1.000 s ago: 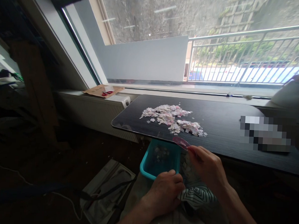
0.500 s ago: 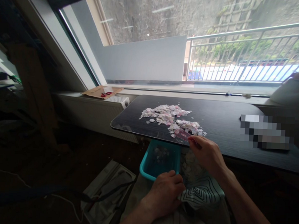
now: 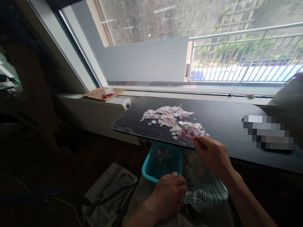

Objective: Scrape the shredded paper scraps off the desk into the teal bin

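My right hand (image 3: 211,154) pinches a clear, pinkish sheet-like piece (image 3: 187,134) at the table's front edge. The piece lies over the near side of a heap of small pale and pink flakes (image 3: 168,116); its exact kind is unclear. My left hand (image 3: 169,195) is closed at the edge of a pale bag with black lines (image 3: 205,194), beside the near corner of a teal plastic bin (image 3: 148,172). Its fingertips are hidden. Some flakes lie inside the bin, and more pale flakes (image 3: 195,166) show in the bag's opening.
The dark table (image 3: 225,114) stands against the window. A blurred-out object (image 3: 269,133) lies at its right. Left of it are a radiator (image 3: 119,103) and flattened cardboard (image 3: 94,93) with red-handled items. A light box-like object (image 3: 109,192) and cords are on the floor.
My right hand has shifted slightly right and the pinkish piece has moved with it, up against the flakes. My left hand stays at the bag and bin.
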Available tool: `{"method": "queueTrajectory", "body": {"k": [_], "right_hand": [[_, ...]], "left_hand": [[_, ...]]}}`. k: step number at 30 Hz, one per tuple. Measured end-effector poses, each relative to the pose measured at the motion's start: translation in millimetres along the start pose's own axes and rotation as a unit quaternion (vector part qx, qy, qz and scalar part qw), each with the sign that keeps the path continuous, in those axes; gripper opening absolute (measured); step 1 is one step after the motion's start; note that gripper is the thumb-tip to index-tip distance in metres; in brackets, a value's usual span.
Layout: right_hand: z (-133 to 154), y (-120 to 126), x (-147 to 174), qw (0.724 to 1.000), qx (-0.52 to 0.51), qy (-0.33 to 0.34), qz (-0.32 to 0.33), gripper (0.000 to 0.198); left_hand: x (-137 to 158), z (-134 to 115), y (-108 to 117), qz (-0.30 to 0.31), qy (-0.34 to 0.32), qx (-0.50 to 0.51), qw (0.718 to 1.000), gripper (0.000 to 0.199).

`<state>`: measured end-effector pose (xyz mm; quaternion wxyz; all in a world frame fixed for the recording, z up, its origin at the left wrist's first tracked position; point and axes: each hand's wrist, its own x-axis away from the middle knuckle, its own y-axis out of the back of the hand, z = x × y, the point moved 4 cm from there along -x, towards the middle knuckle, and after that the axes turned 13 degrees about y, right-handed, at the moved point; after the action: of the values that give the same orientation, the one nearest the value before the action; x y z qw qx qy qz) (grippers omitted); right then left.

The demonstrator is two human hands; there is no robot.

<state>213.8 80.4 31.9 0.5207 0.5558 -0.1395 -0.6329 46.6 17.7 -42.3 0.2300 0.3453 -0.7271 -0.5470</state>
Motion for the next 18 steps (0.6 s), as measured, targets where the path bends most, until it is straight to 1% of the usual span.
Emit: {"method": "queueTrajectory", "body": {"k": [2, 5, 9, 11, 14, 18], "right_hand": [[1.8, -2.5, -2.4, 1.0, -0.013, 0.009, 0.016, 0.024], [1.4, -1.5, -3.6, 0.999, 0.009, -0.001, 0.032, 0.023], [-0.3, 6.1, -3.2, 0.999, 0.043, -0.014, 0.019, 0.021], [0.9, 5.6, -4.8, 0.999, 0.026, -0.004, 0.018, 0.022], [4.0, 0.9, -9.4, 0.999, 0.001, 0.022, 0.038, 0.024], [2.7, 4.2, -13.3, 0.997, 0.053, 0.021, 0.05, 0.022]], "left_hand": [[-0.1, 0.0, 0.3, 0.0, 0.004, -0.003, 1.0, 0.013], [-0.2, -0.3, 1.3, 0.002, 0.004, -0.003, 1.0, 0.012], [-0.5, -1.4, 1.9, 0.015, 0.004, -0.012, 1.0, 0.013], [-0.4, -1.8, 2.1, 0.018, 0.006, -0.015, 1.0, 0.013], [-0.1, -2.0, 3.0, 0.015, 0.009, -0.015, 1.0, 0.012], [-0.4, -2.8, 3.9, 0.018, 0.004, -0.011, 1.0, 0.012]]}}
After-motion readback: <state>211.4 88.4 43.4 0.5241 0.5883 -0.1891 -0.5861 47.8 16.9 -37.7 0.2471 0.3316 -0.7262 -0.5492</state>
